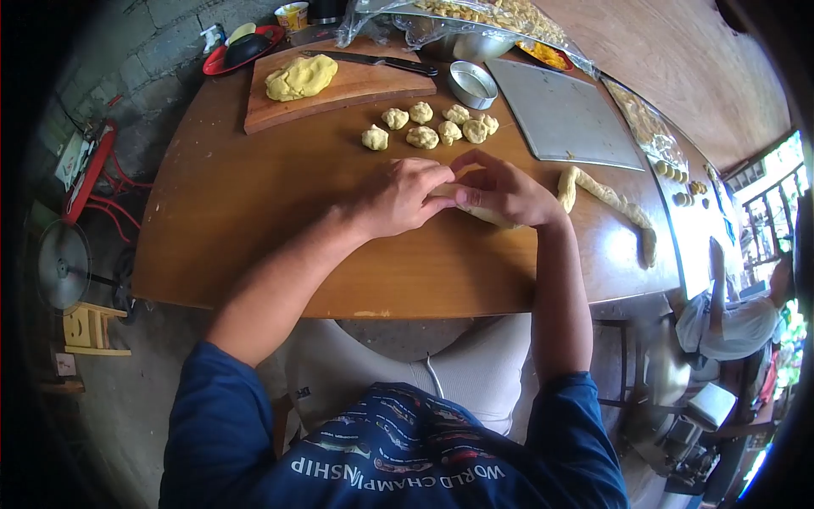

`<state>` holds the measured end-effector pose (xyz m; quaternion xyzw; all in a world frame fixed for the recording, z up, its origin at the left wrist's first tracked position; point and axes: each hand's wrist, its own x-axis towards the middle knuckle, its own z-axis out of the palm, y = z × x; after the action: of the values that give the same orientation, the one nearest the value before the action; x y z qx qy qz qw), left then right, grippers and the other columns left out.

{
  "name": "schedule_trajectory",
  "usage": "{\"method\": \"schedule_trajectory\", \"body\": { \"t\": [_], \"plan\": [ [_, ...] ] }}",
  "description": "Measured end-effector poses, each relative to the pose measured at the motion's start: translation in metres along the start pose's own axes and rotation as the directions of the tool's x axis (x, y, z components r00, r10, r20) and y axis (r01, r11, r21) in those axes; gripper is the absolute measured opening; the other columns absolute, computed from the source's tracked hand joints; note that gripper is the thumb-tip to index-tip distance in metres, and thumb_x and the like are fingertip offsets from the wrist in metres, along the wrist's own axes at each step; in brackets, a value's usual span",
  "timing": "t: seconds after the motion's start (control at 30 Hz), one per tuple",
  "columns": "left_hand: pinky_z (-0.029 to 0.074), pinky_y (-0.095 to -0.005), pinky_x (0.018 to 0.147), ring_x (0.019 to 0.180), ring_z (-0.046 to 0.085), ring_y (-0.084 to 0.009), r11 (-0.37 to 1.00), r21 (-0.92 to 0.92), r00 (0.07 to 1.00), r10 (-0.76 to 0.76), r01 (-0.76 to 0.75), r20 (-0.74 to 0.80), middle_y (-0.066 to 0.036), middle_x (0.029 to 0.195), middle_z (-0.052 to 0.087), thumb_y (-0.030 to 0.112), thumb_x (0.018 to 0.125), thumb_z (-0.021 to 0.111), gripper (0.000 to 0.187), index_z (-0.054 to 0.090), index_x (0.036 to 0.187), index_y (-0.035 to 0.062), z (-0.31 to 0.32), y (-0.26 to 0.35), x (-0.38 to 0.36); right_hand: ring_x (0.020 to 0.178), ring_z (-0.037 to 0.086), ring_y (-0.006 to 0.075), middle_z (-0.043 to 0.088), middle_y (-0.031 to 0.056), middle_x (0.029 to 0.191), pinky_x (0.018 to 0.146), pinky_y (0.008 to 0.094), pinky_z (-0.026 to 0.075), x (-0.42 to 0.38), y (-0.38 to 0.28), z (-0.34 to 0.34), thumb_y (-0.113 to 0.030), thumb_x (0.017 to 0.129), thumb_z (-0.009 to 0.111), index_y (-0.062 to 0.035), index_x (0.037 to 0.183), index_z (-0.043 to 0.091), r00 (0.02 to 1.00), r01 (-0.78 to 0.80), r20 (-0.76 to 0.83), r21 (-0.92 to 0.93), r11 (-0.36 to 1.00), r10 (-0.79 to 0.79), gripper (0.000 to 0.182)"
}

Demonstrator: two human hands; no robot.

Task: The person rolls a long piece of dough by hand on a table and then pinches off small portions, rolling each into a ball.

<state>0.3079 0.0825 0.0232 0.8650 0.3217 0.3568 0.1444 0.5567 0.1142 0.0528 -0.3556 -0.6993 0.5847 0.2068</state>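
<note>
Both hands meet over the middle of the wooden table. My left hand (405, 197) is closed with its fingertips on one end of a pale dough piece (487, 216). My right hand (502, 193) curls over the same dough from the right, its thumb and fingers pinching it beside my left fingers. Much of that dough is hidden under the right hand. Just beyond the hands lie several small dough lumps (422, 137) in loose rows. To the right of my right hand, a long bent dough rope (612, 200) rests on the table.
A cutting board (365, 89) at the back left holds a yellow dough mass (301, 78) and a knife (373, 61). A round tin (473, 85) and flat metal tray (564, 114) stand right of it. Another person (733, 322) sits at the far right, near small dough pieces (671, 171).
</note>
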Motion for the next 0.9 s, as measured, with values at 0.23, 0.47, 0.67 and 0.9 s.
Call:
{"method": "schedule_trajectory", "body": {
  "t": [0.23, 0.47, 0.67, 0.9],
  "plan": [
    [0.056, -0.0427, 0.076, 0.086, 0.073, -0.0337, 0.985, -0.156, 0.997, -0.066, 0.072, 0.04, -0.015, 0.094, 0.076, 0.011, 0.099, 0.074, 0.015, 0.074, 0.108, -0.0007, -0.011, -0.001, 0.003, 0.086, 0.072, 0.013, 0.079, 0.0075, 0.094, 0.078, 0.0309, 0.055, -0.002, -0.011, 0.005, -0.027, 0.105, 0.076, 0.0004, 0.109, 0.072, 0.999, 0.04, 0.016, -0.18, 0.983, -0.038, 0.028],
    [0.052, -0.0271, 0.071, 0.08, 0.06, -0.0052, 0.722, -0.541, 0.902, -0.346, 0.432, 0.258, 0.003, 0.09, 0.069, 0.018, 0.104, 0.075, 0.019, 0.077, 0.114, 0.0017, -0.011, -0.019, 0.006, 0.082, 0.07, 0.0119, 0.078, 0.007, 0.093, 0.075, 0.0301, 0.056, -0.005, -0.011, -0.001, -0.026, 0.11, 0.068, 0.0006, 0.111, 0.07, 0.996, 0.08, 0.032, -0.042, 0.996, -0.078, 0.027],
    [0.061, -0.041, 0.08, 0.093, 0.078, -0.027, 0.943, -0.295, 0.964, 0.075, -0.152, -0.257, -0.011, 0.104, 0.078, 0.017, 0.097, 0.082, 0.037, 0.068, 0.129, 0.0047, 0.004, 0.006, 0.014, 0.088, 0.071, 0.0128, 0.078, 0.0085, 0.101, 0.079, 0.0303, 0.056, 0.0, -0.004, 0.006, -0.027, 0.111, 0.067, 0.0023, 0.123, 0.069, 0.996, 0.087, 0.004, 0.075, 0.993, -0.088, 0.031],
    [0.06, -0.0489, 0.081, 0.097, 0.077, -0.0396, 0.982, -0.184, 0.991, 0.022, -0.046, -0.13, -0.018, 0.109, 0.078, 0.02, 0.097, 0.082, 0.034, 0.065, 0.122, 0.0049, 0.004, -0.002, 0.007, 0.082, 0.066, 0.0103, 0.074, 0.0047, 0.095, 0.072, 0.0281, 0.053, 0.002, -0.013, 0.011, -0.037, 0.114, 0.061, 0.0015, 0.122, 0.069, 0.998, 0.051, 0.035, 0.031, 0.998, -0.052, 0.041]
  ]
}}
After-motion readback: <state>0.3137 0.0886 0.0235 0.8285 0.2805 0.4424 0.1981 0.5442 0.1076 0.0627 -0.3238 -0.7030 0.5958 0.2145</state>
